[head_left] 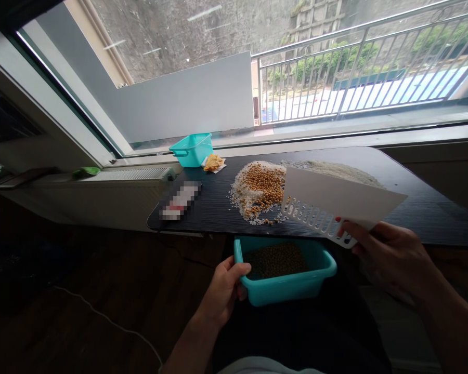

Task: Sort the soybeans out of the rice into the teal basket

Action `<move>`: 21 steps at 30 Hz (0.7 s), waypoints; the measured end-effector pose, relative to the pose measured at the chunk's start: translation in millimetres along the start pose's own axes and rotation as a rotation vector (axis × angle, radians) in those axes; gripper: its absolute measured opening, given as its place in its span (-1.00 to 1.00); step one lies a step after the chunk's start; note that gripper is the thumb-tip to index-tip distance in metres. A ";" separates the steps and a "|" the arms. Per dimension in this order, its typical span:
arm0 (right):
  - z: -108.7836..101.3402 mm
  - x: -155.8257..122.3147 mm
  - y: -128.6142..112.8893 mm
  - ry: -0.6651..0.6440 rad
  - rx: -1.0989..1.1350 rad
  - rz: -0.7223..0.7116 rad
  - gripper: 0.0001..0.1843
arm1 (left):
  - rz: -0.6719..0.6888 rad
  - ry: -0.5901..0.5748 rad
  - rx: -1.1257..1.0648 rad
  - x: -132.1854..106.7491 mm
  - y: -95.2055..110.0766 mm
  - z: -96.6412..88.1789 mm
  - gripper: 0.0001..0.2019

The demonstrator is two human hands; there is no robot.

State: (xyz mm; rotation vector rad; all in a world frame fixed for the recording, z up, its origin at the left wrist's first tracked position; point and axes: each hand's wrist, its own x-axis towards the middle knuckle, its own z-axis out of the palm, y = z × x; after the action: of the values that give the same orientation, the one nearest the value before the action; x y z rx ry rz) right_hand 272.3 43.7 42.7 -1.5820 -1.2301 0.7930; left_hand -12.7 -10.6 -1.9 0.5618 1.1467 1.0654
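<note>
Pale cloth (271, 365) lies nearest; beyond it, the left hand (226, 283) curls its fingers round a teal tub's corner (246, 283), presumably steadying it below the bench (218, 205), while the right hand (392, 244) pinches a slotted white sheet (343, 195) (most slots stay uncovered) near the bean-and-grain pile (263, 184).

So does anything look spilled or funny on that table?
Yes: golden beans and white grains lie loose and mixed on the dark table, scattered at the edges. It looks odd because similar-looking beans sit inside the teal tub. I can't tell whether it was an accident.
</note>
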 end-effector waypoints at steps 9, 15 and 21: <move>4.5 -2.2 -6.0 -0.119 0.039 0.000 -0.39 | 0.002 0.007 0.008 -0.7 0.2 0.9 -0.63; 3.4 -3.2 -6.5 -0.163 0.021 0.019 -0.41 | 0.000 0.007 0.019 -0.5 0.8 2.0 -0.61; 9.8 -2.5 -15.9 -0.144 0.040 -0.010 -0.45 | 0.004 0.012 0.010 0.0 0.7 1.8 -0.64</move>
State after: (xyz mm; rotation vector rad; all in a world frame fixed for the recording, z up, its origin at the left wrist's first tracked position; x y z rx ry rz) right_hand 257.3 44.8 54.1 -1.5066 -1.3159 0.9331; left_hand -11.3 -10.1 -0.7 0.5659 1.1625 1.0684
